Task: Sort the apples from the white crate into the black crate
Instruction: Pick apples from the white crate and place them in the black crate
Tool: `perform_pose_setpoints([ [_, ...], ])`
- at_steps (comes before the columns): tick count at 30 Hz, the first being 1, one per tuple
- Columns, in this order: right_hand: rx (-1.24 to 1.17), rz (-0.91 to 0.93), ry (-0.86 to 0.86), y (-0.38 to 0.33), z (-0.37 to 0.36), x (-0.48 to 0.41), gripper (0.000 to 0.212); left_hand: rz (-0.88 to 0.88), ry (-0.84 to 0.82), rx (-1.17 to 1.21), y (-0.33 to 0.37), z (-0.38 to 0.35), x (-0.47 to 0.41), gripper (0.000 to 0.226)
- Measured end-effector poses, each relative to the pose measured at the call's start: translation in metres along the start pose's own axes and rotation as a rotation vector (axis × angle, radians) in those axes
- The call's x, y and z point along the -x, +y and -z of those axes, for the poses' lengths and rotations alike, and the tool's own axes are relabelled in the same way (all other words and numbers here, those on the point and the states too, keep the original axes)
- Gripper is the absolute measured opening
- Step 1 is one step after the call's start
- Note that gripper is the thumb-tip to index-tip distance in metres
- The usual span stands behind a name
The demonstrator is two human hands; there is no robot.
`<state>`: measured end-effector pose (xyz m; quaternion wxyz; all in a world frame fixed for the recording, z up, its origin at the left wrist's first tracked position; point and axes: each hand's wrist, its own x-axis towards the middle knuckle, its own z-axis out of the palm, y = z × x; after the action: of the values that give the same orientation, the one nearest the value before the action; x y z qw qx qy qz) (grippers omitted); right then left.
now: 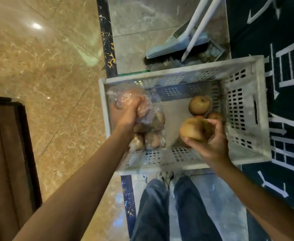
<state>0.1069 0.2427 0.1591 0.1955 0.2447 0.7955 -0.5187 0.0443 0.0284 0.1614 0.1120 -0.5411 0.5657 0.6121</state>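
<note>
The white crate (243, 108) stands on the floor in front of my legs. My left hand (128, 117) grips a clear plastic bag of apples (151, 122) at the crate's left side. My right hand (212, 143) holds a single brownish apple (193, 129) above the crate's near right part. Two more loose apples lie in the crate's right side, a large one (199, 104) and a smaller one (215, 116) partly hidden behind my fingers. The black crate is not in view.
A broom and dustpan (177, 44) with white handles lie just beyond the crate. A dark blue mat with white markings (285, 84) lies on the right. A dark wooden piece of furniture (5, 153) stands at the left, on polished marble floor.
</note>
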Motion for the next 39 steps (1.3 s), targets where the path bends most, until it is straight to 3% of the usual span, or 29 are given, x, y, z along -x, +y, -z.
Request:
perform_pose_setpoints([
  [3, 0.008, -0.03, -0.016, 0.033, -0.007, -0.036, 0.076, -0.114, 0.001, -0.178, -0.025, -0.032, -0.059, 0.107],
  [4, 0.0, -0.023, -0.018, 0.043, -0.009, -0.046, 0.073, -0.141, 0.004, -0.242, -0.034, -0.042, -0.075, 0.109],
  [9, 0.059, 0.024, -0.013, 0.083, -0.022, -0.091, 0.076, -0.23, -0.002, -0.444, -0.077, -0.082, -0.142, 0.091],
  [14, 0.109, 0.047, 0.008, 0.123, -0.028, -0.115, 0.072, -0.259, 0.018, -0.615, -0.105, -0.103, -0.195, 0.099],
  [18, 0.178, 0.027, -0.045, 0.147, -0.026, -0.127, 0.067, -0.263, 0.025, -0.802, -0.117, -0.109, -0.218, 0.09],
  [26, 0.155, -0.033, -0.004, 0.162, -0.024, -0.136, 0.065, -0.468, -0.011, -1.081, -0.139, -0.117, -0.212, 0.11],
  [30, 0.176, -0.112, 0.039, 0.159, -0.02, -0.13, 0.064, -0.427, 0.0, -1.238, -0.132, -0.117, -0.203, 0.109],
  [33, 0.213, -0.151, 0.056, 0.156, -0.011, -0.123, 0.062, -0.392, -0.003, -1.272, -0.123, -0.114, -0.192, 0.109],
  [36, 0.227, -0.212, 0.084, 0.153, 0.002, -0.118, 0.063, -0.387, -0.016, -1.257, -0.117, -0.112, -0.177, 0.128],
  [39, 0.194, -0.266, 0.11, 0.151, 0.018, -0.112, 0.068, -0.521, 0.0, -1.187, -0.118, -0.115, -0.155, 0.12],
])
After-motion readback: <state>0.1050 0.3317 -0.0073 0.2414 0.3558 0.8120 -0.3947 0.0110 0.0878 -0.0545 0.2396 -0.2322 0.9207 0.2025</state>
